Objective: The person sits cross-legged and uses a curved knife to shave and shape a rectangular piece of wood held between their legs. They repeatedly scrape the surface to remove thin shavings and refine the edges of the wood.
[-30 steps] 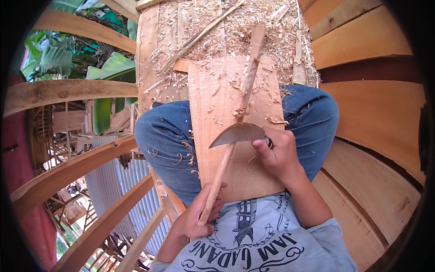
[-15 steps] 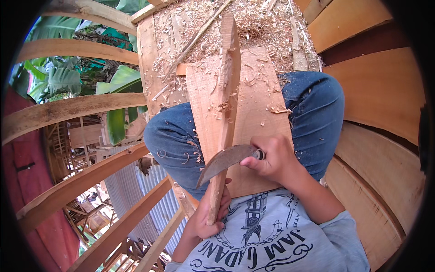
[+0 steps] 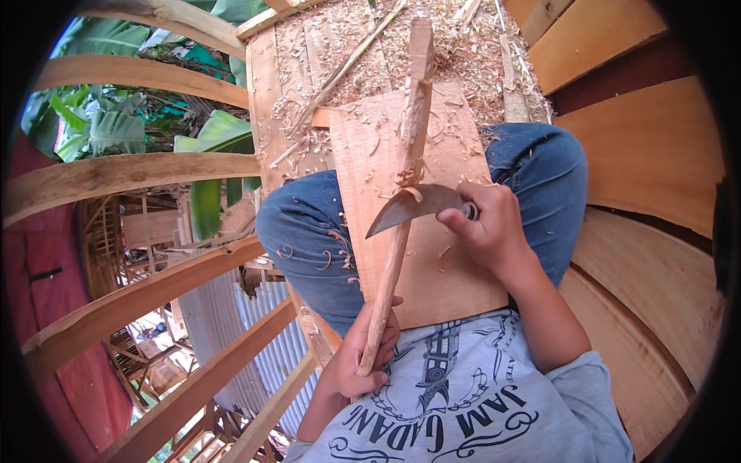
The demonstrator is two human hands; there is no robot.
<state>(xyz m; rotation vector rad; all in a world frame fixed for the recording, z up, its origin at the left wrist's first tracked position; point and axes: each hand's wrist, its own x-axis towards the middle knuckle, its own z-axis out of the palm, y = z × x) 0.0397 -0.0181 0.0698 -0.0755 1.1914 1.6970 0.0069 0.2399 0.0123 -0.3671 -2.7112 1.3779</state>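
My left hand is closed round the near end of a long, partly carved wooden stick. The stick slants away from me over a broad flat board lying across my lap. In my right hand is a knife with a curved, dark blade; the fist hides most of its handle. The blade crosses the stick about midway, just below a rough notch, and a curl of wood stands at its edge. Thin shavings are scattered over the board.
Beyond my knees the plank floor is strewn with wood shavings, and a thin strip of wood lies there. A slatted railing runs along the left, with banana leaves outside. Wooden wall planks rise at the right.
The knife has moved away from me along the stick, up to the notch, raising a curl of wood. The stick's far end has swung a little to the right.
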